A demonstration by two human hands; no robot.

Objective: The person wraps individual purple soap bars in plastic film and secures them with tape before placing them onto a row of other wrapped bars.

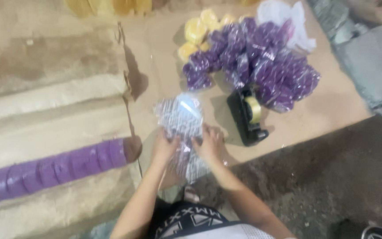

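Bagging on the floor
My left hand (164,146) and right hand (208,144) fingers pinch a clear plastic bag (180,117) beside the tape dispenser (247,116).

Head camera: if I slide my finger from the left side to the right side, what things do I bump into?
Purple stack → left hand → clear bag → right hand → tape dispenser → purple packets → grey slab.
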